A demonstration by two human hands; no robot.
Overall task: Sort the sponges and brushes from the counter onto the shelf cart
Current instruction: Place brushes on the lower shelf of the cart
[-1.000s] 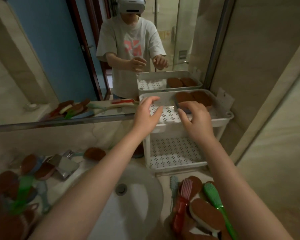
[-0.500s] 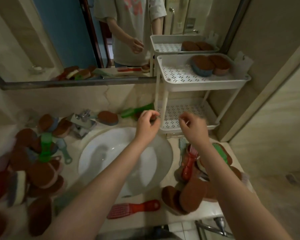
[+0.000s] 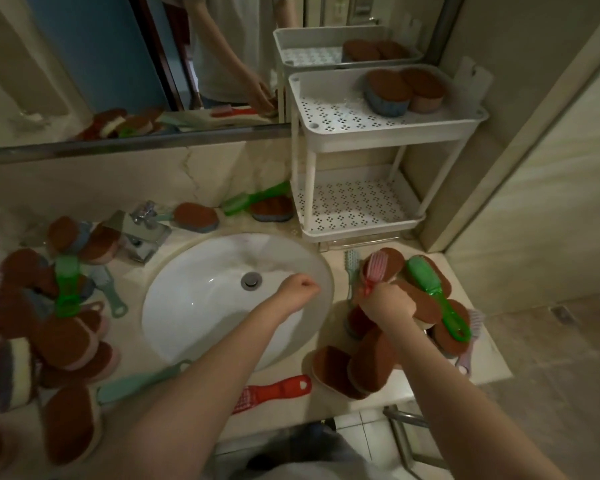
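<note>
Right now the right hand (image 3: 387, 304) is down on the heap at the counter's right end, its fingers curled round the red handle of a pink-bristled brush (image 3: 377, 268). The bristle head sticks out just beyond the knuckles, toward the shelf cart (image 3: 388, 131). Beneath those fingers and the brush lie several brown sponges (image 3: 426, 303). Just right of the fingers a green brush (image 3: 437, 296) rests across the same heap, and just left of them a pale teal brush (image 3: 351, 271) lies by the sink's edge.

The left hand (image 3: 297, 291) hangs over the right side of the white sink (image 3: 205, 306), its fingers balled into a loose fist with nothing in them, apart from every sponge and brush.

Beyond both sets of fingers stands the cart, whose top tray carries two brown-topped sponges (image 3: 387, 86) side by side at its far right. Nearer the body than the left fingers, a red brush (image 3: 274, 389) lies along the counter's front edge. Well to the left of them, a second green brush (image 3: 66, 285) lies on a further pile of sponges (image 3: 63, 341).
</note>
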